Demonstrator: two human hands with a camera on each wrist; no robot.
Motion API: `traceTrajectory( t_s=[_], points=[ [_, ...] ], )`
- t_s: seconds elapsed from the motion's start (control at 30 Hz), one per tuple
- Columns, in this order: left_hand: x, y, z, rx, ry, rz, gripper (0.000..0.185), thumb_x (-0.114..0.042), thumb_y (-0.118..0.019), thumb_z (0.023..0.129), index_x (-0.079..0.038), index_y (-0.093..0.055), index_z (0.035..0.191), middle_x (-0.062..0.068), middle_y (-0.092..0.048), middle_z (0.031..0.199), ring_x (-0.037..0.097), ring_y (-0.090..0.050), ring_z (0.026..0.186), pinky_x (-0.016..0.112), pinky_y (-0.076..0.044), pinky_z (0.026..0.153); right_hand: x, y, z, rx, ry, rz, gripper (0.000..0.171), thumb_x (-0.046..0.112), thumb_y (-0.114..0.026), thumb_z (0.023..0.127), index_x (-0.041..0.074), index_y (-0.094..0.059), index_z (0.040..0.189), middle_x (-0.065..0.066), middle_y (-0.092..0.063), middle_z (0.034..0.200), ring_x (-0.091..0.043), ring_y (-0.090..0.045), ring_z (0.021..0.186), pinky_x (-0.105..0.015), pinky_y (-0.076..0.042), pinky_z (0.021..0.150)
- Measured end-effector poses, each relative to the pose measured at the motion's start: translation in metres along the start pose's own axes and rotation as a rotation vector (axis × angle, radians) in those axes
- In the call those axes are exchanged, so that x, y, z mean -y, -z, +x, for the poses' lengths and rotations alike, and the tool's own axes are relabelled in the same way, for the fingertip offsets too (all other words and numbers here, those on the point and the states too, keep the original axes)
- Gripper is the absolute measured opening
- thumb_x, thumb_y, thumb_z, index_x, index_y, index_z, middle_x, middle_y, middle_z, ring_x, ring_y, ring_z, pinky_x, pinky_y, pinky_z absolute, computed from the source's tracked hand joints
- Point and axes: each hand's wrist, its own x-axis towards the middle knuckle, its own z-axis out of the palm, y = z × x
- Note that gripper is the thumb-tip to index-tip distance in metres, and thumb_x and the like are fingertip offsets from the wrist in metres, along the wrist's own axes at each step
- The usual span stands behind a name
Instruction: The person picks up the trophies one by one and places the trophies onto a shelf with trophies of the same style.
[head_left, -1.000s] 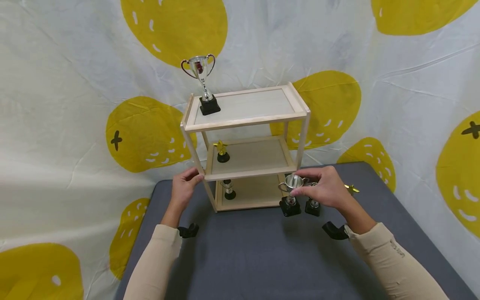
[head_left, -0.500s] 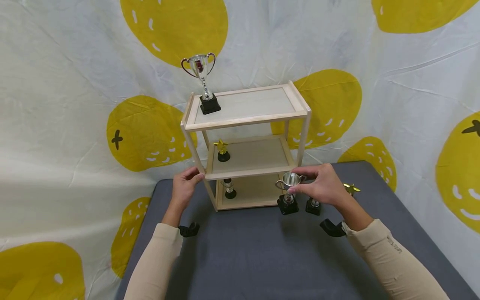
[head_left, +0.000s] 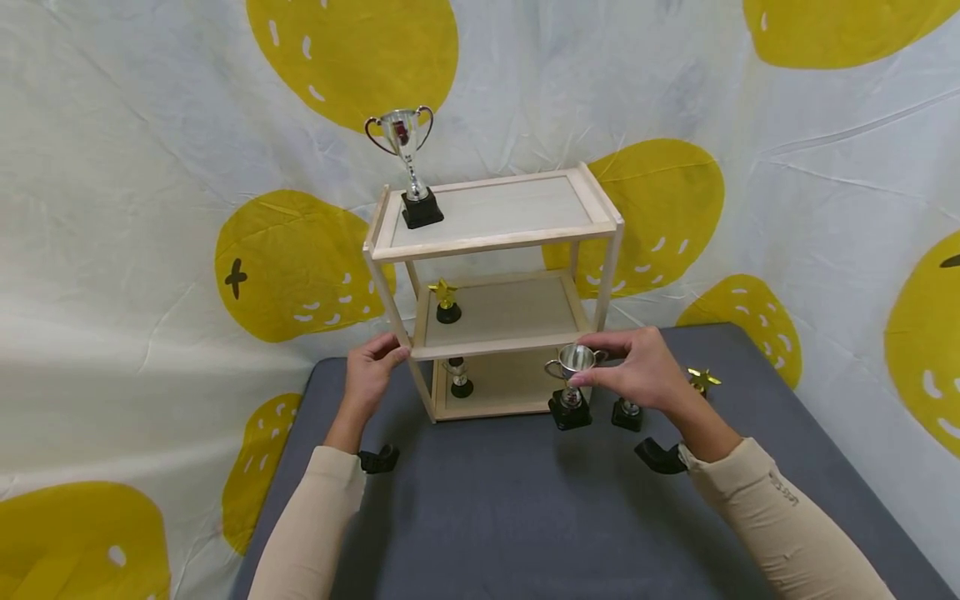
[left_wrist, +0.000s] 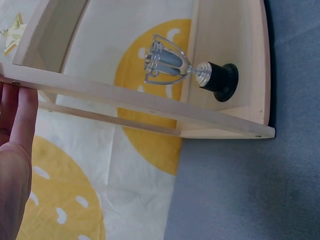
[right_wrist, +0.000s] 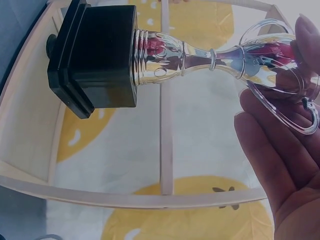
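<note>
My right hand pinches the cup of a small silver trophy with a black base, held upright at the right front corner of a three-tier wooden shelf. The right wrist view shows the trophy with my fingers round its cup, its base level with the bottom tier. I cannot tell whether the base touches the table. My left hand grips the shelf's left front post at the middle tier; in the left wrist view my fingers lie against the frame.
A tall silver trophy stands on the top tier, a gold star trophy on the middle tier, a small silver one on the bottom tier. Another small trophy and a gold star trophy stand on the grey table behind my right hand.
My right hand has carried the small silver trophy a little to the left, closer to the shelf's bottom tier. The left hand has stayed on the post.
</note>
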Motion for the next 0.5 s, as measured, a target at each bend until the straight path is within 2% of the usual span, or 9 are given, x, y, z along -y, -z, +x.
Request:
traceTrajectory(
  t_s=[0.33,0.5],
  points=[
    [0.0023,-0.0006,0.0006,-0.006,-0.033,0.022,0.032,-0.003,-0.075,0.094,0.007,-0.073,0.125,-0.002,-0.074,0.107,0.001,-0.068,0.091,0.015,-0.058,0.082,0.0050,-0.0051,0.0037,-0.001,0.040,-0.003,0.046,0.017,-0.096,0.074,0.004,-0.080,0.115,-0.014,-0.081,0.099,-0.002,-0.074,0.080,-0.022,-0.061,0.066],
    [0.0023,-0.0008,0.0008,-0.007,-0.022,0.020,0.033,-0.003,-0.074,0.095,0.005,-0.073,0.126,0.007,-0.074,0.113,0.001,-0.069,0.093,0.015,-0.058,0.083,0.0090,-0.0073,0.0067,-0.005,0.039,-0.001,0.046,0.017,-0.097,0.073,0.003,-0.080,0.113,-0.015,-0.081,0.097,-0.004,-0.073,0.077,-0.023,-0.060,0.064]
  ],
)
